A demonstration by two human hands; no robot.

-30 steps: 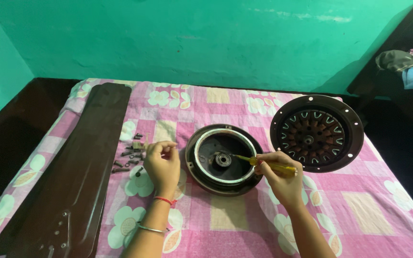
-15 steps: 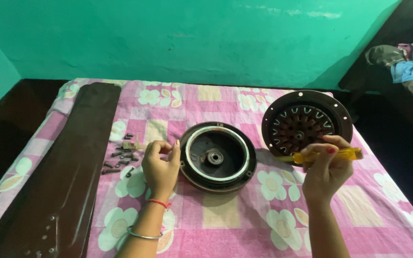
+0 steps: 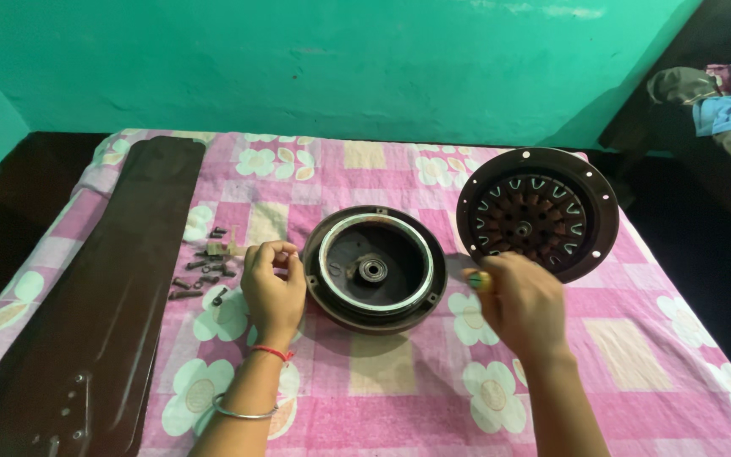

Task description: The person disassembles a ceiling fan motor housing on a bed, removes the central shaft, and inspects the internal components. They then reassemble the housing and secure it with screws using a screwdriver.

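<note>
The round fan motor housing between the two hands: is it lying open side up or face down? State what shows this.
Open side up. The housing shows its hollow inside, with the central bearing and inner rim visible from above.

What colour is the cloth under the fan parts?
The cloth is pink checked with white flowers, seen in the head view.

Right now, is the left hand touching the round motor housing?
Cannot tell: in the head view the left hand sits right against the motor housing rim; no clear gap or contact.

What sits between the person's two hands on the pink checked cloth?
In the head view, the round dark metal fan motor housing lies between the left hand and the right hand, which grips a yellow-handled tool.
</note>
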